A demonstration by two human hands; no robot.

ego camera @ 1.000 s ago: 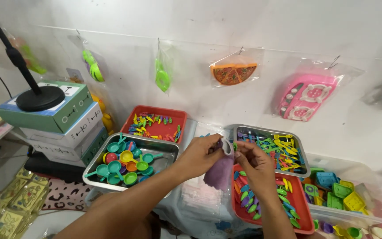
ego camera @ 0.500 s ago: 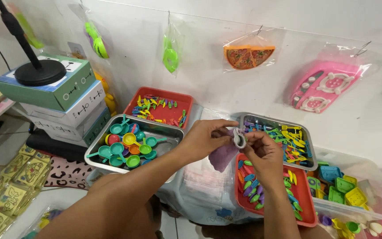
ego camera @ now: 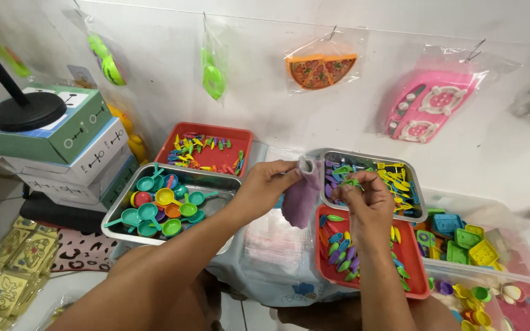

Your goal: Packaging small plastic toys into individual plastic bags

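My left hand (ego camera: 264, 186) pinches the top edge of a small purple bag (ego camera: 300, 197) between thumb and fingers, closed tight on it, so the bag hangs down from my grip, between my two hands. My right hand (ego camera: 363, 199) is just beside the bag, fingers curled shut around a small green piece (ego camera: 352, 182) that sticks out at my fingertips, level with the bag's mouth. Both hands hover over the gap between the steel tray (ego camera: 372, 160) of green and yellow bits and the red tray (ego camera: 411, 257) of coloured spoons. To the left sits a steel tray of little pans (ego camera: 168, 203), with another red tray (ego camera: 208, 148) behind it.
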